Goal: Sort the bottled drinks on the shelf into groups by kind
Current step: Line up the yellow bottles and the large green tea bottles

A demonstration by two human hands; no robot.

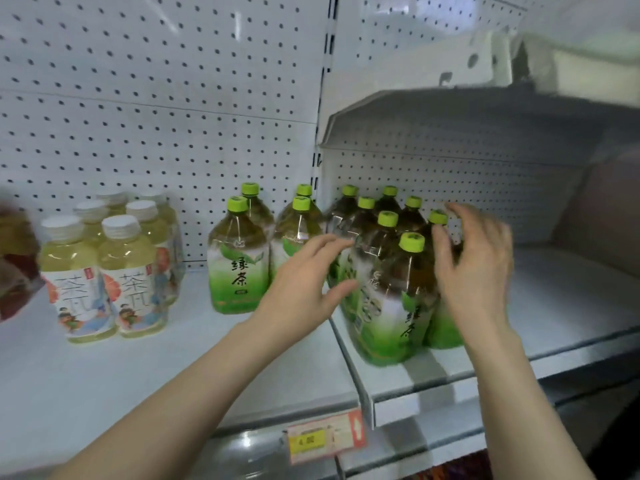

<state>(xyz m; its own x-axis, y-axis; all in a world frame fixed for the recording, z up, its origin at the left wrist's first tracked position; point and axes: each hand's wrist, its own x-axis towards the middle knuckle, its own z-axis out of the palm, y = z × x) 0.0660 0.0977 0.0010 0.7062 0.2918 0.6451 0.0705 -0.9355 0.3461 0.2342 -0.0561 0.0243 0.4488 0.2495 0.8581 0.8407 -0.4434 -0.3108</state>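
Head view: both bare hands spread wide, holding nothing. Left hand (304, 282) and right hand (474, 268) flank a cluster of green-capped, green-labelled plastic tea bottles (391, 292) on the white metal shelf (571, 299). White-capped pale-yellow tea bottles (104, 268) stand far left.

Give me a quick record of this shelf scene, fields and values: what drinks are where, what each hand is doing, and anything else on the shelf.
left group: white-capped bottles, pale yellow drink, clustered
middle group: four green tea bottles, green caps
right group: shrink-wrapped green tea pack
left hand: open, at the pack's left side
right hand: open, blurred, at the pack's right side
shelf edge: price tag
far left: dark reddish item, blurred, unidentifiable
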